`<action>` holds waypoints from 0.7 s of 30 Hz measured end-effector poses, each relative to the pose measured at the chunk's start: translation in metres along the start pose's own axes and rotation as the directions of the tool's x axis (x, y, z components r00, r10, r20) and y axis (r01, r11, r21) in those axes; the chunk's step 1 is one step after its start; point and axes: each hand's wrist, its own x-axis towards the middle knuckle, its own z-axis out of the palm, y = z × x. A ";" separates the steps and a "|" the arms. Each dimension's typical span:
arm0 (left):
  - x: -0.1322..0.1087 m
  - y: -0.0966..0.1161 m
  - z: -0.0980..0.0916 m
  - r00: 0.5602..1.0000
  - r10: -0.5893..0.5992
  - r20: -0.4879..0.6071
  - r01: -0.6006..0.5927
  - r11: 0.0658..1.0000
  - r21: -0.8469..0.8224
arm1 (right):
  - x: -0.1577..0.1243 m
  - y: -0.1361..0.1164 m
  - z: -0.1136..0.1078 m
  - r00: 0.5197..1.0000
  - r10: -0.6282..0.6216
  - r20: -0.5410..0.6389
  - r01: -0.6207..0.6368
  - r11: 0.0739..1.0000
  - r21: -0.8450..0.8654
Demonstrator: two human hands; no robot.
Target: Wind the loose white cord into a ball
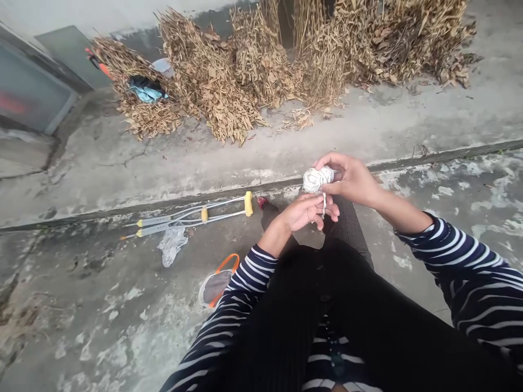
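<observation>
A wound ball of white cord [315, 179] with thin dark marks is in my right hand [347, 177], its thumb and fingers closed around the ball's right side. From the ball a short, twisted strand [324, 206] runs down to the fingers of my left hand [306, 212]. That hand is just below the ball, palm turned partly up and fingers loosely curled, with the strand between them; the exact grip is partly hidden. Both hands are held out above my dark-trousered legs [347, 223].
Dried leafy stalks [232, 71] lean along the wall beyond a raised concrete ledge [368, 130]. Left of my legs, a pair of crutches [192, 215] lies on the ground by a clear plastic bag [172, 245]. An orange-handled bag [216, 286] is near my left sleeve.
</observation>
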 end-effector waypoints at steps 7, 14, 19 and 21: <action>0.006 0.003 -0.015 0.977 0.095 -0.191 -0.085 0.995 0.060 | 0.013 -0.009 0.000 0.967 -0.096 -0.235 0.110 0.993 0.044; 0.011 0.024 0.002 0.761 0.496 -0.419 -0.362 0.860 0.359 | 0.035 -0.003 -0.007 0.952 -0.080 -0.297 0.115 0.988 0.100; 0.026 0.031 0.018 0.698 0.526 -0.486 -0.331 0.838 0.433 | 0.044 -0.001 0.000 0.948 -0.076 -0.310 0.128 0.981 0.148; 0.030 0.033 0.018 0.692 0.516 -0.505 -0.310 0.844 0.437 | 0.045 -0.002 0.001 0.950 -0.076 -0.301 0.123 0.982 0.142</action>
